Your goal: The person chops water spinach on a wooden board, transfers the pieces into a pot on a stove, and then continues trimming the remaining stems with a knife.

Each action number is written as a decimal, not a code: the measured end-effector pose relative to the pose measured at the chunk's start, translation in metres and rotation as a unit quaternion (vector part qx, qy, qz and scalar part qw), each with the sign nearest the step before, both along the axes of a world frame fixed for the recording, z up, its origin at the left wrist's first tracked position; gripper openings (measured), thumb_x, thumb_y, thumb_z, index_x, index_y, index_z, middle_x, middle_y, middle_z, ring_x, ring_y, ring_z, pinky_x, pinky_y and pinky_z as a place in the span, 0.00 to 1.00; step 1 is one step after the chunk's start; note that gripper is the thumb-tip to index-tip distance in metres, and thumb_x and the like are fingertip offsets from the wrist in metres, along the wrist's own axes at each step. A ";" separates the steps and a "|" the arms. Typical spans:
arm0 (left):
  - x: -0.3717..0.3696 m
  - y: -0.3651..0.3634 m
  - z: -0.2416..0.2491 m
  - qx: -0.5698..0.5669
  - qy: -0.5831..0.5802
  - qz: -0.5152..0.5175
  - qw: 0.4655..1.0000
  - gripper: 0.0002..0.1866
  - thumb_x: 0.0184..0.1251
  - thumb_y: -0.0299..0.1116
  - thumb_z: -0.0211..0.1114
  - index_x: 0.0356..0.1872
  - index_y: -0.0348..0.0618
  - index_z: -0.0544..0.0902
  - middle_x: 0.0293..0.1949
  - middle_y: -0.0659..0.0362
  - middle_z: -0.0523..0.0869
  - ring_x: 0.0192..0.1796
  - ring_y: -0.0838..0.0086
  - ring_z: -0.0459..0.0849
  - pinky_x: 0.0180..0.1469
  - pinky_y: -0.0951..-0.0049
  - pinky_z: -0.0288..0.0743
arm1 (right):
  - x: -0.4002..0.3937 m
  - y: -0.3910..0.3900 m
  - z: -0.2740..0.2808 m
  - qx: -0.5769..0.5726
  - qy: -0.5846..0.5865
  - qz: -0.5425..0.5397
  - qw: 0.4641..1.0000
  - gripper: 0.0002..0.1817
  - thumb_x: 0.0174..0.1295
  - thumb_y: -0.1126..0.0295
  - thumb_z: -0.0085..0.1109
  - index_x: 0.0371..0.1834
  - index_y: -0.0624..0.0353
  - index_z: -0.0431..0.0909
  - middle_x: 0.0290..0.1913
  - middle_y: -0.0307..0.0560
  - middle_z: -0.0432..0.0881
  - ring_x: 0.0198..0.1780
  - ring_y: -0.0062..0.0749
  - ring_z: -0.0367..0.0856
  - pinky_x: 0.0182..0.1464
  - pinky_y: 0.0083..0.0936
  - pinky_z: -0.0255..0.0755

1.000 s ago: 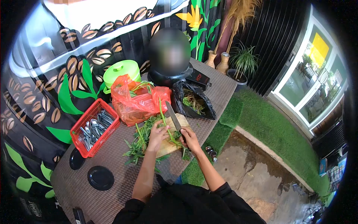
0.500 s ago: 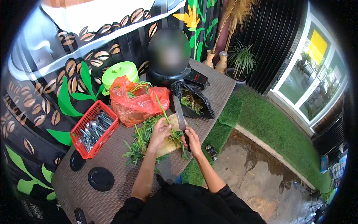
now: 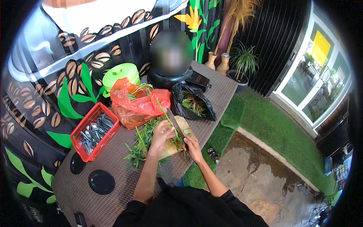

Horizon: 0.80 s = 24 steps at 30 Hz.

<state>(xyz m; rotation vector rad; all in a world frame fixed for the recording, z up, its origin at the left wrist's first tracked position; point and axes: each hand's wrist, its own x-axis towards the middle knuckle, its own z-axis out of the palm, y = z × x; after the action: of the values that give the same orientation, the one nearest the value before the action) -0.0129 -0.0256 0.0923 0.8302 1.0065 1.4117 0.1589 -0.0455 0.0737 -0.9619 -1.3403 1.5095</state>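
Note:
My right hand point(image 3: 193, 148) is wrapped round the handle of a knife point(image 3: 176, 123), its long blade slanting up and left. Alongside the blade, a long green vegetable stem point(image 3: 165, 111) is gripped in the fingers of my left hand point(image 3: 162, 135). Blade and stem appear to touch or nearly touch. Under both hands lies a wooden cutting board point(image 3: 186, 127) with cut leaf bits on it. Leafy greens point(image 3: 140, 145) are heaped on the board's left side and spill onto the table.
Behind the board stand a red plastic bag point(image 3: 132, 109) of greens and a black bag point(image 3: 193, 106) with stems inside. A red basket point(image 3: 95, 130) of cutlery, black plates point(image 3: 101, 182) and a green lidded pot point(image 3: 121, 75) share the woven table point(image 3: 124, 166).
The knife has tilted further left and come closer against the stem. My right hand has shifted slightly down; my left hand keeps its hold on the stem.

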 end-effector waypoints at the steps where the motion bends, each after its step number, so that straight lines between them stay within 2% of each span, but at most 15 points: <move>1: -0.002 0.001 -0.003 0.000 0.000 0.000 1.000 0.21 0.61 0.21 0.61 0.55 0.39 0.68 0.40 0.55 0.81 0.40 0.71 0.83 0.41 0.71 0.82 | 0.000 0.001 -0.001 0.016 0.009 0.007 1.000 0.19 0.69 0.67 0.44 0.61 0.61 0.69 0.20 0.32 0.64 0.22 0.15 0.61 0.26 0.15 0.57; 3: -0.005 0.001 -0.009 0.001 -0.042 -0.026 0.999 0.22 0.61 0.21 0.62 0.55 0.36 0.68 0.41 0.55 0.80 0.42 0.71 0.83 0.44 0.70 0.82 | -0.001 0.004 -0.007 0.032 0.017 0.015 0.999 0.20 0.69 0.67 0.45 0.63 0.61 0.67 0.21 0.32 0.64 0.23 0.16 0.62 0.26 0.15 0.57; 5: -0.004 0.002 -0.014 0.005 -0.048 -0.022 0.999 0.22 0.60 0.21 0.62 0.55 0.35 0.68 0.41 0.54 0.80 0.42 0.70 0.83 0.44 0.69 0.82 | -0.004 0.008 -0.018 -0.002 0.032 0.022 0.999 0.21 0.69 0.67 0.45 0.64 0.59 0.66 0.22 0.32 0.64 0.23 0.15 0.61 0.27 0.15 0.57; 9: -0.002 -0.001 -0.018 0.012 -0.075 -0.009 0.997 0.22 0.60 0.20 0.62 0.55 0.34 0.68 0.40 0.53 0.81 0.43 0.69 0.82 0.45 0.68 0.82 | -0.010 0.002 -0.004 -0.009 0.037 0.002 0.999 0.20 0.70 0.66 0.45 0.62 0.61 0.68 0.22 0.31 0.62 0.24 0.14 0.59 0.27 0.14 0.55; 11: 0.001 -0.002 -0.016 0.004 -0.068 0.019 0.997 0.21 0.59 0.19 0.62 0.54 0.34 0.68 0.39 0.52 0.81 0.42 0.69 0.82 0.44 0.69 0.82 | -0.013 0.009 -0.023 0.007 0.036 -0.004 0.999 0.19 0.68 0.62 0.47 0.59 0.59 0.72 0.22 0.39 0.72 0.25 0.20 0.69 0.29 0.19 0.63; 12: 0.003 -0.002 -0.017 -0.004 -0.062 0.046 0.997 0.21 0.59 0.19 0.62 0.54 0.34 0.68 0.39 0.52 0.81 0.41 0.69 0.83 0.44 0.69 0.82 | -0.013 0.009 -0.024 0.007 0.035 -0.003 0.999 0.19 0.68 0.62 0.47 0.59 0.59 0.72 0.22 0.39 0.72 0.25 0.20 0.69 0.29 0.19 0.63; 13: 0.004 -0.002 -0.019 -0.004 -0.063 0.047 0.997 0.21 0.59 0.19 0.62 0.54 0.34 0.68 0.39 0.52 0.81 0.41 0.69 0.83 0.44 0.69 0.82 | -0.015 0.009 -0.025 0.129 -0.090 -0.076 0.985 0.19 0.67 0.59 0.48 0.57 0.56 0.74 0.26 0.46 0.76 0.28 0.29 0.75 0.32 0.25 0.67; 14: 0.005 -0.001 -0.022 0.016 -0.045 0.066 0.997 0.19 0.60 0.19 0.61 0.52 0.34 0.69 0.38 0.52 0.81 0.40 0.69 0.83 0.44 0.69 0.82 | -0.017 0.008 -0.027 0.246 -0.212 -0.146 0.935 0.19 0.66 0.56 0.49 0.55 0.53 0.75 0.29 0.53 0.81 0.32 0.39 0.80 0.35 0.31 0.70; 15: 0.006 0.000 -0.028 0.036 -0.027 0.085 0.995 0.18 0.60 0.19 0.60 0.51 0.35 0.70 0.37 0.52 0.81 0.39 0.68 0.83 0.43 0.69 0.82 | -0.019 0.006 -0.018 0.246 -0.212 -0.145 0.935 0.19 0.66 0.56 0.49 0.55 0.53 0.75 0.29 0.53 0.81 0.32 0.39 0.80 0.35 0.31 0.70; 17: 0.006 0.004 -0.039 0.047 -0.024 0.111 0.992 0.16 0.60 0.18 0.60 0.50 0.35 0.70 0.36 0.52 0.81 0.39 0.68 0.83 0.42 0.69 0.83 | -0.023 0.001 0.008 0.155 -0.318 -0.116 0.928 0.18 0.64 0.55 0.51 0.52 0.49 0.77 0.39 0.53 0.83 0.41 0.47 0.82 0.44 0.36 0.72; 24: 0.000 0.007 -0.048 0.087 0.017 0.187 0.978 0.14 0.61 0.19 0.60 0.47 0.36 0.71 0.34 0.54 0.80 0.36 0.71 0.83 0.38 0.70 0.83 | -0.037 0.016 0.007 0.135 -0.327 -0.104 0.929 0.18 0.64 0.55 0.50 0.52 0.47 0.77 0.38 0.55 0.82 0.43 0.52 0.80 0.44 0.38 0.72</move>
<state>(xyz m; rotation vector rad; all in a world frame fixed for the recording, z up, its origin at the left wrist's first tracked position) -0.0128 -0.0190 0.0440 0.8211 1.1165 1.8312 0.1215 -0.0300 0.0811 -1.4414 -1.7806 0.8297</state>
